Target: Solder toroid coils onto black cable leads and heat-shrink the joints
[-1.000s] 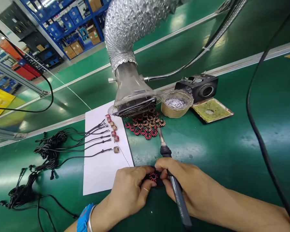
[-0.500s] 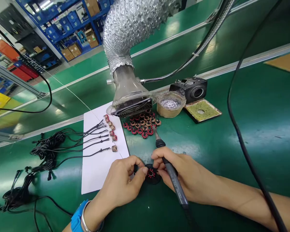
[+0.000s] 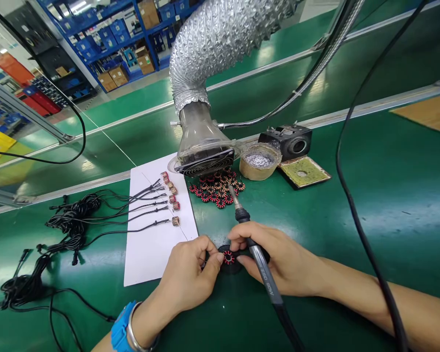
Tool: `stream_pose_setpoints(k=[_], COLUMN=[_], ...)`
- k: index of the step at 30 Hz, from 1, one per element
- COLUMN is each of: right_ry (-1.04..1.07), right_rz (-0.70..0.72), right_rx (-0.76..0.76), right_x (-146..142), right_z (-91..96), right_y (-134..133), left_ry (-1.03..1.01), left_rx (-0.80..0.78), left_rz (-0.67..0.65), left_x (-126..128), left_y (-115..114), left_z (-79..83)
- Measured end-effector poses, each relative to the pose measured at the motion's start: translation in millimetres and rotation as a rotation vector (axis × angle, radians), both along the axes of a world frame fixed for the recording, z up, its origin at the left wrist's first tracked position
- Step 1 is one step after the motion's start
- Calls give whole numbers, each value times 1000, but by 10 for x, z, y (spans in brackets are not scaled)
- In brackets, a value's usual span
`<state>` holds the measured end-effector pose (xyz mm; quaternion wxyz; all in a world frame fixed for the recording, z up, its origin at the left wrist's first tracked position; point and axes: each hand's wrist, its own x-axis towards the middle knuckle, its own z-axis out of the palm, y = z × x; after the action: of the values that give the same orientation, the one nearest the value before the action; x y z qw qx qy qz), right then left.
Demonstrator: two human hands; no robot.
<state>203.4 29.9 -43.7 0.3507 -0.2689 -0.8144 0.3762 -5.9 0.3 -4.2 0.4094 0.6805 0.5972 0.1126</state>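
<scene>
My right hand [image 3: 278,256] grips a soldering iron [image 3: 264,278], its bare metal tip pointing up and away from me. The thumb and forefinger of that hand reach to the right edge of a small ring-shaped coil [image 3: 228,257] with red windings. This coil sits on a dark round base [image 3: 230,269] on the bench. On its left side, my left hand [image 3: 190,269] has thumb and forefinger pinched together; what lies between them is hidden. Beyond the hands is a pile of similar red and copper coils [image 3: 220,193], partly under a fume hood [image 3: 201,142].
A white sheet [image 3: 143,261] on the left carries several coils beside black cable ends; bundled black cables [image 3: 73,220] lie farther left. A tub of silvery material [image 3: 260,161], a black iron stand [image 3: 291,142] and a yellow sponge tray [image 3: 304,171] stand behind. A loose cable [image 3: 352,195] hangs at right.
The camera view has shifted slightly. Both hands stay at the coil, the right thumb and forefinger moving slightly apart, and the iron remains in the right hand.
</scene>
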Motion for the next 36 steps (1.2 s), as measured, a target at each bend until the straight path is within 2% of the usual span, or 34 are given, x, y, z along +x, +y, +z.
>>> stream_pose_setpoints(k=[6, 12, 21, 25, 31, 36], right_ry=[32, 54, 119, 107, 67, 40], right_rz=[-6, -78, -22, -52, -122, -136], right_rx=[68, 179, 157, 190, 127, 113], right_x=[-29, -91, -134, -177, -246, -292], right_z=[-9, -20, -3, 4, 22, 29], right_y=[-16, -37, -37, -57, -85, -108], left_ry=[6, -16, -61, -111, -274, -308], left_rx=[107, 195, 224, 190, 9, -4], left_rz=[-22, -40, 29, 56, 123, 116], left_x=[11, 15, -5, 16, -10, -18], left_y=[-15, -55, -136, -141, -106, -76], left_z=[-56, -63, -121, -149, -122, -85])
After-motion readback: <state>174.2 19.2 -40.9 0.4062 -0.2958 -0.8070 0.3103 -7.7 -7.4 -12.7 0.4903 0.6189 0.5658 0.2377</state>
